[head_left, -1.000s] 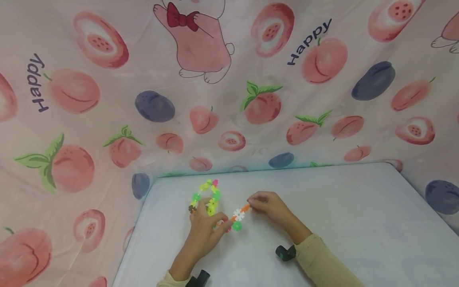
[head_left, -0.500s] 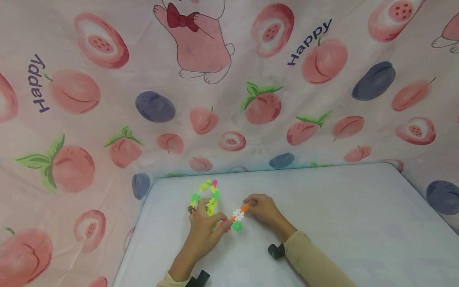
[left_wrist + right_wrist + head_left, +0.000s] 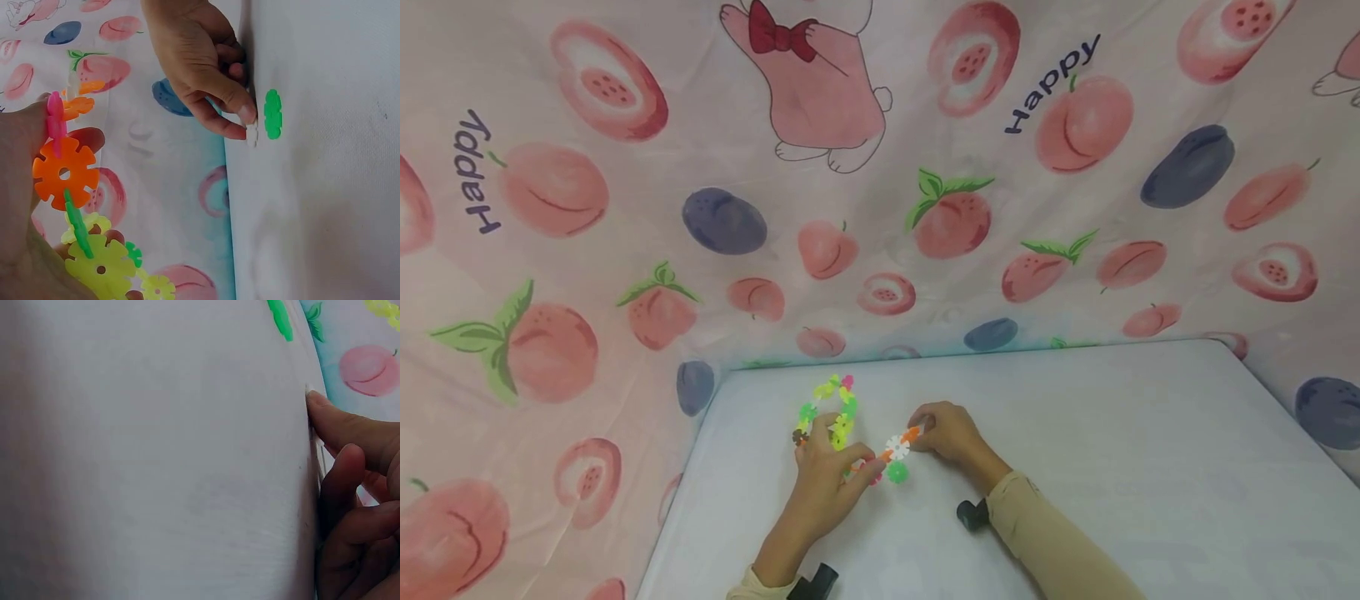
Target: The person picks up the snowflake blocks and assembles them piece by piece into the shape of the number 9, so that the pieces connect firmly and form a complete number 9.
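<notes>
My left hand [image 3: 827, 475] holds a chain of interlocking snowflake discs [image 3: 65, 174] in orange, pink, green and yellow. Part of the chain loops up beyond the fingers, with yellow and green discs [image 3: 842, 425] and a pink one at the top. From the left thumb, the other end runs right through a white disc [image 3: 897, 448] to an orange disc [image 3: 911, 434]. At that end, my right hand [image 3: 951, 433] pinches a white disc [image 3: 252, 134] between thumb and finger. Whether it touches the orange disc cannot be made out. A green disc [image 3: 897, 472] lies on the table just below.
A white-covered table [image 3: 1075, 467] spreads under both hands. Behind and to the left hangs a pink fruit-print cloth [image 3: 865, 208]. Black wrist devices [image 3: 973, 515] sit near both sleeves.
My right hand has moved a little left, closer to the orange end of the chain, with its pinched disc. The left hand has stayed almost still.
</notes>
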### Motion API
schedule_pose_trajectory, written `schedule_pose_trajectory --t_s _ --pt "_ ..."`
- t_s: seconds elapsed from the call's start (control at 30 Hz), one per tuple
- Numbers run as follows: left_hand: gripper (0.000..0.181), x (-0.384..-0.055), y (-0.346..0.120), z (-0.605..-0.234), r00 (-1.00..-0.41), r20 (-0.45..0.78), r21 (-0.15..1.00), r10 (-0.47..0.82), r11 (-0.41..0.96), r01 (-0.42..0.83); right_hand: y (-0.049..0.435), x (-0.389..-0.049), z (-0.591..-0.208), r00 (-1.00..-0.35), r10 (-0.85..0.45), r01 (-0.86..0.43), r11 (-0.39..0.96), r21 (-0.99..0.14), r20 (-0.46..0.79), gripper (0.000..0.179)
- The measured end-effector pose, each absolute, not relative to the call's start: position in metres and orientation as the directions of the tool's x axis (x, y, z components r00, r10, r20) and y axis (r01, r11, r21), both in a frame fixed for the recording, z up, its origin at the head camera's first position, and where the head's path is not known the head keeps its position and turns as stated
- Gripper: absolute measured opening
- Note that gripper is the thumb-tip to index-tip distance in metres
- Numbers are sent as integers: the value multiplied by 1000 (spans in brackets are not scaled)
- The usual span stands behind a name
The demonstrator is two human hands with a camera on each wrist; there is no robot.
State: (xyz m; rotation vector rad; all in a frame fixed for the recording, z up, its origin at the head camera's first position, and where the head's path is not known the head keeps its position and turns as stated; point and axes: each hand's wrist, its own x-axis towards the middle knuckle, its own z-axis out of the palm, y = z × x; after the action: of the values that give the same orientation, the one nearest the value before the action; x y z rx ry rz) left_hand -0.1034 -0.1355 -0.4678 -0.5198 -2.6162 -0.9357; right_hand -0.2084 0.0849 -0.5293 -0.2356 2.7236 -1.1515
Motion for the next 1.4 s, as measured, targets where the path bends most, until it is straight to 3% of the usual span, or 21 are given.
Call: schedule_pose_trajectory --t_s 0.43,0.63,0.97,1.4 --pt "16 -103 -134 -468 -898 378 563 224 715 416 89 -206 -532 -966 -175 34 643 -765 -190 19" --pt "18 -103 -134 -468 -897 379 555 227 720 417 99 -200 -529 -959 -154 124 534 -836 -240 12" --pt "24 -102 -133 -468 -913 353 578 204 720 384 116 -187 -495 -935 -217 214 284 -935 -280 14" --pt "26 -102 -129 -469 -919 346 614 191 694 376 128 -174 -461 -919 -332 206 54 -977 -212 14"
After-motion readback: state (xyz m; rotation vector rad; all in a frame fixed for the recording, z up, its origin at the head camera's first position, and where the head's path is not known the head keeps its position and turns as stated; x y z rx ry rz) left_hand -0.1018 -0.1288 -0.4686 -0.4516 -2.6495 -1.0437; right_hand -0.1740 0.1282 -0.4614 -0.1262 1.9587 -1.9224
